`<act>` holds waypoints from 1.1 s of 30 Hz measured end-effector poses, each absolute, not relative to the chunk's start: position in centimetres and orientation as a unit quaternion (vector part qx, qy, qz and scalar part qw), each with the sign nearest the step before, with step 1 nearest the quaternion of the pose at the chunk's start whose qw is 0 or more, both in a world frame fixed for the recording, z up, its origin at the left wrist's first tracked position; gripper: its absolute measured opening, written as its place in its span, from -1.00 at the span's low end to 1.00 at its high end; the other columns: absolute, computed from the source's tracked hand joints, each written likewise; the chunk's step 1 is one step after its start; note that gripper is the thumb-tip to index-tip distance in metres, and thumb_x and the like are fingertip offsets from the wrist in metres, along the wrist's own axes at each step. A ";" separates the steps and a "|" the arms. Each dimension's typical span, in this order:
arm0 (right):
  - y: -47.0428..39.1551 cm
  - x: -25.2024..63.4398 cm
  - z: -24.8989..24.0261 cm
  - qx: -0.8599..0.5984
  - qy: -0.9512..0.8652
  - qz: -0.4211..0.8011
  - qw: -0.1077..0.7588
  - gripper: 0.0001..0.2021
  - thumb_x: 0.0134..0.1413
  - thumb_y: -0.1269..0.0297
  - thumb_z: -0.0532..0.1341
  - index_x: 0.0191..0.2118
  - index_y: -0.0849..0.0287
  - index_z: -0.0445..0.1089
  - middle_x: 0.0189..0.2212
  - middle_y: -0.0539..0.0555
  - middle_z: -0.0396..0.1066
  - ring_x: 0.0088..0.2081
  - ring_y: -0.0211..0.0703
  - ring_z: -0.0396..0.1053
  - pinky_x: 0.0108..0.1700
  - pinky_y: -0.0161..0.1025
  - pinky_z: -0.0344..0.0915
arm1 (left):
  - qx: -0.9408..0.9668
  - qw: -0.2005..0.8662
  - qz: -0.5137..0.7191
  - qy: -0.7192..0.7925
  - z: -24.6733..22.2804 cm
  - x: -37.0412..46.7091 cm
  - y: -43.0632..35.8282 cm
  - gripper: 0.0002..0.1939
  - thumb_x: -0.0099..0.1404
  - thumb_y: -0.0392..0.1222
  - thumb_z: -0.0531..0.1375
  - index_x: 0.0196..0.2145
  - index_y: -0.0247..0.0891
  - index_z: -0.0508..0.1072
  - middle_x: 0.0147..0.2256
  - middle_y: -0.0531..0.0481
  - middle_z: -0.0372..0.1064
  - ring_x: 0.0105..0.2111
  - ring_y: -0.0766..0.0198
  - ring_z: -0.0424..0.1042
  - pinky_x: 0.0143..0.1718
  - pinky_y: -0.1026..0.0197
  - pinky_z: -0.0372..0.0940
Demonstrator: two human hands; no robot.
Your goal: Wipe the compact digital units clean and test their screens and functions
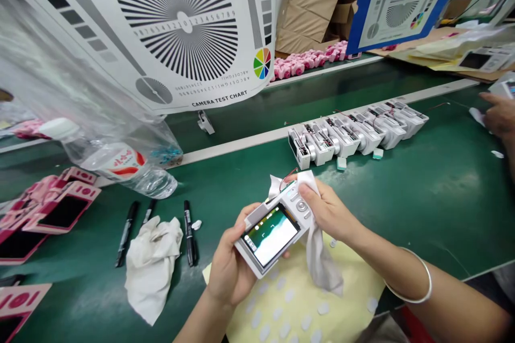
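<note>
Between my hands is a white digital camera [272,230], tilted, its lit screen facing me. My left hand [231,262] grips the camera's lower left end, thumb along the edge. At the upper right end, my right hand [328,209] holds the camera together with a white cloth [322,260], which hangs down below the fingers. A thin red wire shows at the camera's top. Under the hands lies a yellow sheet [289,305] dotted with pale stickers.
A row of opened white cameras [358,131] stands ahead. Left are a water bottle [120,163], black markers [190,233], a crumpled cloth [153,262] and pink cameras [64,209]. A test chart [189,27] hangs above. Another person's hand [501,115] is at right.
</note>
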State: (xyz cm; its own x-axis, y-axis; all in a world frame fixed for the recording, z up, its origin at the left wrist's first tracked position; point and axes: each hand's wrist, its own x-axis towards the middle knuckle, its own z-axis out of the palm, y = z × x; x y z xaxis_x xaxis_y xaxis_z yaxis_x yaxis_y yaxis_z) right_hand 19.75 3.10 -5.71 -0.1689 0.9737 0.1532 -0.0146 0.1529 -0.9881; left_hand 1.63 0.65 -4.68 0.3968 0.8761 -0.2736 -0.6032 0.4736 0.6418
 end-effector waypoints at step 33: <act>3.5 20.0 -4.3 -0.402 -0.162 0.688 0.582 -0.75 0.12 0.22 0.05 -0.18 0.21 0.38 -0.22 0.14 0.50 -0.16 -0.11 0.45 -0.11 -0.18 0.39 | 0.260 0.751 0.504 0.337 -4.5 1.3 1.2 -0.65 -0.06 -0.23 0.38 -0.27 -0.33 0.46 -0.30 -0.11 0.51 -0.36 0.11 0.52 -0.61 0.42 0.40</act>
